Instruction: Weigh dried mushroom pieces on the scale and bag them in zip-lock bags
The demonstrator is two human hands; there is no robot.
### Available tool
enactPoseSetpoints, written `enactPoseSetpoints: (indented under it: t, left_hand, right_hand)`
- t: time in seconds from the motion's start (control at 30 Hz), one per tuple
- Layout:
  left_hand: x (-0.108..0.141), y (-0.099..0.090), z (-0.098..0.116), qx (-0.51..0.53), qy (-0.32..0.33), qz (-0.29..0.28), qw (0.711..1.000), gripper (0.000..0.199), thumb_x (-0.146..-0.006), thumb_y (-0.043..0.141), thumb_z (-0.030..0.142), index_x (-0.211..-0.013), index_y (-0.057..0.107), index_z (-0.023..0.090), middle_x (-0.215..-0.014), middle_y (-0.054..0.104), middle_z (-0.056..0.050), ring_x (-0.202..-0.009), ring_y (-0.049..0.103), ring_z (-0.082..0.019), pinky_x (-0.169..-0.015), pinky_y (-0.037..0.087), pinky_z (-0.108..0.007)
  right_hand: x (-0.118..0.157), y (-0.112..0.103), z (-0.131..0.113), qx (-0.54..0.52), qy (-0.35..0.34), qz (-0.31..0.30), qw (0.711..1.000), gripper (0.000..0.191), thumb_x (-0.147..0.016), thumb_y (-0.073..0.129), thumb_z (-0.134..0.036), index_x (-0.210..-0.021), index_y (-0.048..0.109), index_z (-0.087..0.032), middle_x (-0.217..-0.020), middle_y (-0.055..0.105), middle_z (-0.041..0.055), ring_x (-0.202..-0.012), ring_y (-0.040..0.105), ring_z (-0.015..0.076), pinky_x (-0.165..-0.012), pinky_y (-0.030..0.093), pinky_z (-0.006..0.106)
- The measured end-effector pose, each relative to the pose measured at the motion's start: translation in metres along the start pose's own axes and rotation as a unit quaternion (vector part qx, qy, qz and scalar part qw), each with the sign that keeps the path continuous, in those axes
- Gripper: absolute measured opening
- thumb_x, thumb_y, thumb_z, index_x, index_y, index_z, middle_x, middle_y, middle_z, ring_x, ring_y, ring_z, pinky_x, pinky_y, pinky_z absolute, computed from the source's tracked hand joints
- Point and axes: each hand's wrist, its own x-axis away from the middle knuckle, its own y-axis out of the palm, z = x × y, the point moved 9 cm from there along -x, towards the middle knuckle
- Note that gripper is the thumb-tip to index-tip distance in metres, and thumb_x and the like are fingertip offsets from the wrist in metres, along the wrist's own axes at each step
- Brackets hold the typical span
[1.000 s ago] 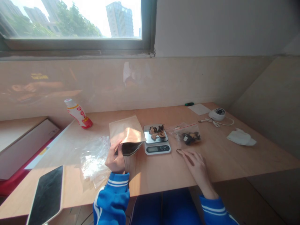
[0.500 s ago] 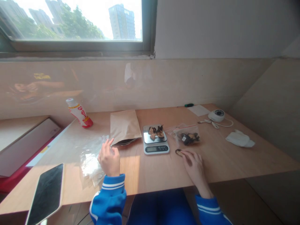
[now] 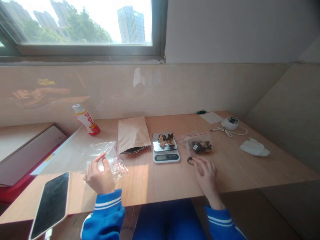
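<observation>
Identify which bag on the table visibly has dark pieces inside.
The clear bag just right of the scale: dark pieces show through it. None show in the brown paper bag or the clear plastic by the left hand.

On the worktop (image 3: 162, 186) around the scale (image 3: 166, 158), which bears dried slices (image 3: 167, 141), the pouch (image 3: 133, 133) lies at nine o'clock, the bottle (image 3: 87, 120) at ten, the phone (image 3: 51, 203) at eight, the filled zip bag (image 3: 202, 147) at three, and the camera (image 3: 229, 123) at two, near a sheet (image 3: 211, 117).

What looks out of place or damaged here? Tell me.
The phone juts past the near edge of the table, so it might tip off. The wall looks chipped below the lower right corner of the window frame.
</observation>
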Motion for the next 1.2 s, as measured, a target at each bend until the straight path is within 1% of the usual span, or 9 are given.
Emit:
enactPoseSetpoints:
  t: [0.1, 0.23, 0.33, 0.53, 0.7, 0.83, 0.93, 1.07, 1.2]
  left_hand:
    - [0.017, -0.011, 0.035, 0.145, 0.009, -0.002, 0.989, 0.025, -0.088, 0.052, 0.031, -0.104, 0.065, 0.018, -0.104, 0.068, -0.008, -0.097, 0.059, -0.022, -0.090, 0.045, -0.040]
    - [0.057, 0.002, 0.091, 0.291, 0.058, -0.124, 0.947, 0.025, -0.087, 0.054, 0.030, -0.110, 0.061, 0.021, -0.105, 0.066, -0.006, -0.100, 0.060, -0.020, -0.087, 0.048, -0.034]
    - [0.081, 0.014, 0.121, 0.341, 0.116, -0.208, 0.909, 0.030, -0.088, 0.054, 0.028, -0.117, 0.058, 0.023, -0.107, 0.066, -0.007, -0.097, 0.063, -0.019, -0.082, 0.051, -0.032]
    - [0.055, 0.030, 0.099, 0.354, 0.015, -0.186, 0.917, 0.025, -0.088, 0.053, 0.034, -0.106, 0.065, 0.021, -0.093, 0.068, -0.005, -0.082, 0.065, -0.016, -0.077, 0.051, -0.030]
    - [0.041, 0.064, 0.078, 0.377, -0.045, -0.169, 0.909, 0.032, -0.086, 0.055, 0.042, -0.106, 0.063, 0.017, -0.095, 0.068, -0.007, -0.073, 0.065, -0.014, -0.064, 0.052, -0.025]
    - [0.054, 0.078, 0.075, 0.354, 0.013, -0.142, 0.924, 0.029, -0.085, 0.056, 0.041, -0.095, 0.062, 0.015, -0.094, 0.066, -0.008, -0.073, 0.063, -0.014, -0.061, 0.052, -0.026]
    - [0.060, 0.066, 0.077, 0.323, 0.094, -0.077, 0.938, 0.022, -0.084, 0.057, 0.038, -0.084, 0.059, 0.016, -0.087, 0.065, -0.006, -0.073, 0.062, -0.015, -0.062, 0.051, -0.028]
    - [0.062, 0.049, 0.085, 0.253, 0.175, -0.016, 0.951, 0.016, -0.083, 0.060, 0.032, -0.077, 0.054, 0.018, -0.093, 0.066, -0.007, -0.090, 0.063, -0.020, -0.082, 0.048, -0.039]
    - [0.062, 0.055, 0.087, 0.290, 0.174, -0.055, 0.939, 0.012, -0.087, 0.052, 0.030, -0.083, 0.050, 0.019, -0.109, 0.063, -0.012, -0.112, 0.058, -0.024, -0.093, 0.045, -0.045]
  right_hand:
    - [-0.012, 0.003, -0.047, -0.124, 0.017, -0.031, 0.992, 0.021, -0.093, 0.046, -0.028, -0.105, 0.062, -0.023, -0.103, 0.064, 0.0079, -0.100, 0.058, 0.0234, -0.090, 0.043, 0.042]
    - [-0.025, 0.033, -0.121, -0.316, 0.066, -0.163, 0.932, 0.035, -0.092, 0.048, -0.037, -0.124, 0.050, -0.022, -0.112, 0.064, 0.0091, -0.088, 0.063, 0.0194, -0.079, 0.051, 0.034]
    - [-0.030, 0.053, -0.141, -0.378, 0.128, -0.219, 0.890, 0.034, -0.093, 0.045, -0.042, -0.119, 0.053, -0.022, -0.097, 0.069, 0.0063, -0.075, 0.065, 0.0179, -0.066, 0.052, 0.030]
    - [-0.042, 0.073, -0.109, -0.400, 0.114, -0.272, 0.868, 0.037, -0.096, 0.035, -0.045, -0.106, 0.062, -0.021, -0.088, 0.069, 0.0047, -0.082, 0.066, 0.0191, -0.073, 0.052, 0.031]
    - [-0.077, 0.077, -0.068, -0.224, 0.008, -0.152, 0.963, 0.031, -0.092, 0.043, -0.032, -0.116, 0.059, -0.021, -0.115, 0.061, 0.0111, -0.111, 0.054, 0.0257, -0.096, 0.043, 0.043]
    - [-0.084, 0.101, -0.059, -0.094, -0.047, -0.167, 0.980, 0.033, -0.083, 0.050, -0.016, -0.114, 0.061, -0.018, -0.110, 0.061, 0.0133, -0.106, 0.052, 0.0292, -0.095, 0.042, 0.048]
    - [-0.083, 0.105, -0.057, -0.081, -0.050, -0.158, 0.983, 0.032, -0.082, 0.050, -0.013, -0.109, 0.063, -0.020, -0.106, 0.062, 0.0115, -0.102, 0.053, 0.0285, -0.090, 0.045, 0.047]
    - [-0.084, 0.095, -0.056, -0.132, -0.024, -0.135, 0.982, 0.025, -0.082, 0.052, -0.016, -0.103, 0.065, -0.021, -0.102, 0.062, 0.0102, -0.100, 0.056, 0.0268, -0.089, 0.047, 0.044]
    - [-0.091, 0.076, -0.060, -0.246, 0.044, -0.099, 0.963, 0.023, -0.084, 0.057, -0.027, -0.104, 0.065, -0.021, -0.102, 0.063, 0.0089, -0.089, 0.061, 0.0219, -0.082, 0.051, 0.038]
